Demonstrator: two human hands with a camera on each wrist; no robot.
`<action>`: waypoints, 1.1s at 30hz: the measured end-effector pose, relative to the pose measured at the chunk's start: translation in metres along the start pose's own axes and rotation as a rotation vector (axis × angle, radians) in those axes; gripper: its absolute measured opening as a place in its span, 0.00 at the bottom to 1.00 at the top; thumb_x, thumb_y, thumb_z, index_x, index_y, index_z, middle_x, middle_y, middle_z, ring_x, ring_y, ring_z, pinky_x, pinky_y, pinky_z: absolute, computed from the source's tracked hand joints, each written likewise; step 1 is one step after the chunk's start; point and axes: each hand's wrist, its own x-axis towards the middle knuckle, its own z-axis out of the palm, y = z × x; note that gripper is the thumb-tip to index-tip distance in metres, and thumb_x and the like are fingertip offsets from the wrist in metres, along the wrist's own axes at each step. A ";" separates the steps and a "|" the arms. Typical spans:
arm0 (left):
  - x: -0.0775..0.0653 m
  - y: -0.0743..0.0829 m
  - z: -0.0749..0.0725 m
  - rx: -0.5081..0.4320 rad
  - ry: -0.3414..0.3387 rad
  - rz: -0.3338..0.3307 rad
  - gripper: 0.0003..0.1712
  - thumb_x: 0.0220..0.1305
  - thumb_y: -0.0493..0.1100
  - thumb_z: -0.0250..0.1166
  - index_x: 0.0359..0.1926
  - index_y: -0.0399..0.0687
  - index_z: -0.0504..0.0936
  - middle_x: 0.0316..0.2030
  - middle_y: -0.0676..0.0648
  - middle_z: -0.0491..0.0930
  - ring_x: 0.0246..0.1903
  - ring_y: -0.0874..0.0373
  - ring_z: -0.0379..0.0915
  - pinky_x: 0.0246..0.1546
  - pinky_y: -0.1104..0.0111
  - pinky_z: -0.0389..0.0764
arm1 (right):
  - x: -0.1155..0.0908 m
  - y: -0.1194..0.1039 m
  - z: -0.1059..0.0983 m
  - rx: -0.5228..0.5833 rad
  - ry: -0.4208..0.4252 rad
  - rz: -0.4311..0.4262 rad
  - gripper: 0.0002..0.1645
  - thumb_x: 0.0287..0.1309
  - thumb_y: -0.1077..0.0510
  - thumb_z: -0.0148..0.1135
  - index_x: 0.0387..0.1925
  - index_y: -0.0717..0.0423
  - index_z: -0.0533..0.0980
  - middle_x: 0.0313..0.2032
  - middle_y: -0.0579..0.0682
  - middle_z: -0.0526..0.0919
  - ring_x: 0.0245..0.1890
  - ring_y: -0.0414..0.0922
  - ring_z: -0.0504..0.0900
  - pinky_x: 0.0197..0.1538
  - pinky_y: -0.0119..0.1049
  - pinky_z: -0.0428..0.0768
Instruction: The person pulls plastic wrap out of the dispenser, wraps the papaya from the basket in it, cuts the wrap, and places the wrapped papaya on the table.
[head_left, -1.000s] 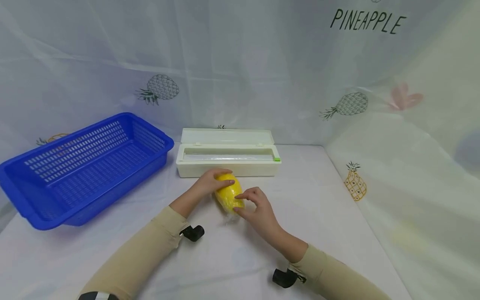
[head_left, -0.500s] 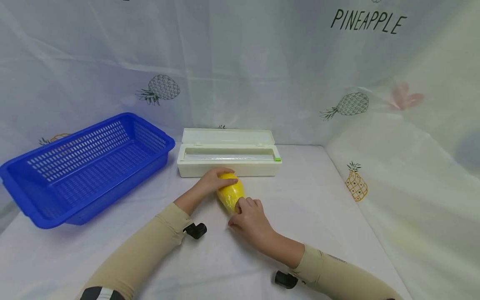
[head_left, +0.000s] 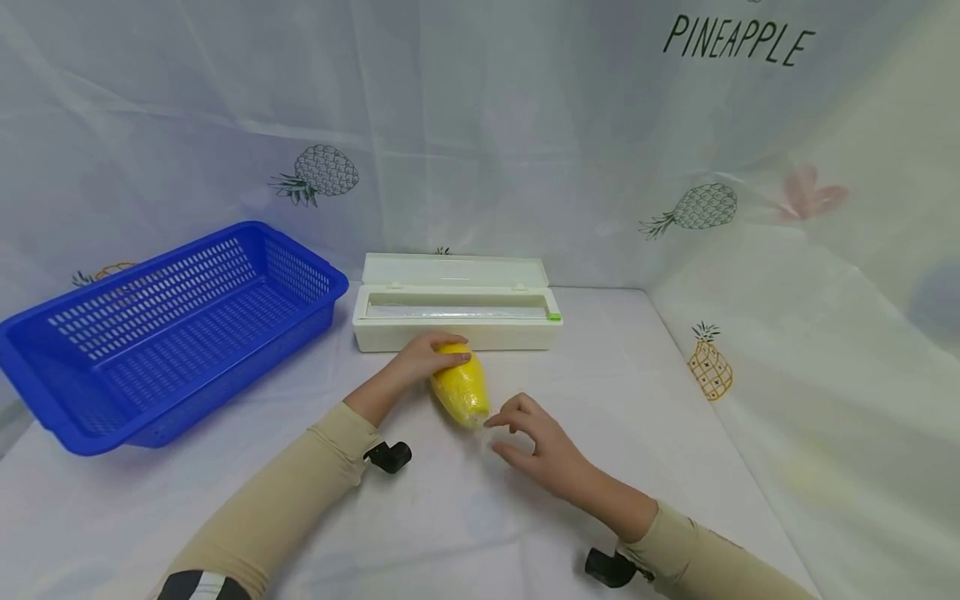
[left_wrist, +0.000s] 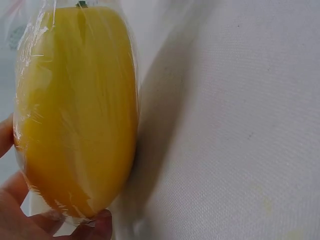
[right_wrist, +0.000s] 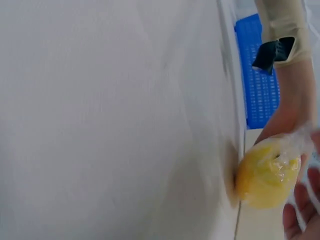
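A yellow oval fruit [head_left: 461,393], melon-like and wrapped in clear cling film [right_wrist: 297,141], lies tilted over the white cloth. My left hand [head_left: 425,358] grips its far end, the thumb across the top; in the left wrist view, fingers [left_wrist: 15,187] curl at its lower end. A small dark green stem spot [left_wrist: 81,4] shows at the other end. Beside the fruit's near end is my right hand [head_left: 551,450], thumb and index finger apart, the index fingertip right at the film. The right wrist view catches only its fingers at the right edge.
Behind the fruit stands a white cling film dispenser [head_left: 457,337], its lid [head_left: 455,270] raised and a film roll [head_left: 457,312] inside. A blue plastic basket [head_left: 217,396] occupies the left side. Printed cloth hangs at the back and right.
My right hand closed in on the fruit's near end with bent fingers, then drew back to the right with thumb and index parted. My left hand has kept its grip on the fruit.
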 end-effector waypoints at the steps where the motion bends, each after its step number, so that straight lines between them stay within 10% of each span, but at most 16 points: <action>1: 0.000 -0.001 0.000 0.003 -0.001 0.000 0.28 0.64 0.53 0.65 0.62 0.48 0.77 0.65 0.40 0.68 0.66 0.41 0.59 0.65 0.43 0.57 | 0.000 -0.001 0.000 0.050 0.025 0.109 0.10 0.59 0.65 0.66 0.43 0.55 0.80 0.38 0.47 0.74 0.37 0.44 0.73 0.39 0.35 0.76; 7: 0.001 -0.003 -0.001 -0.010 0.002 -0.001 0.28 0.63 0.54 0.65 0.62 0.50 0.77 0.67 0.41 0.67 0.67 0.41 0.57 0.66 0.43 0.56 | 0.007 0.002 0.009 0.307 -0.022 0.572 0.17 0.67 0.51 0.58 0.36 0.63 0.80 0.29 0.51 0.80 0.25 0.43 0.71 0.28 0.33 0.71; 13: 0.000 -0.004 -0.001 -0.016 -0.003 0.001 0.28 0.64 0.53 0.65 0.62 0.50 0.77 0.67 0.41 0.67 0.67 0.41 0.57 0.66 0.43 0.55 | 0.018 -0.001 0.018 0.481 -0.070 0.622 0.17 0.68 0.55 0.57 0.32 0.67 0.78 0.26 0.54 0.80 0.23 0.43 0.68 0.26 0.31 0.67; 33: 0.000 -0.014 -0.007 -0.046 -0.019 0.024 0.28 0.62 0.53 0.66 0.62 0.50 0.77 0.67 0.41 0.67 0.68 0.41 0.55 0.66 0.42 0.54 | 0.002 -0.008 0.014 0.548 -0.156 0.644 0.19 0.65 0.54 0.61 0.22 0.61 0.72 0.18 0.47 0.74 0.19 0.40 0.64 0.23 0.29 0.63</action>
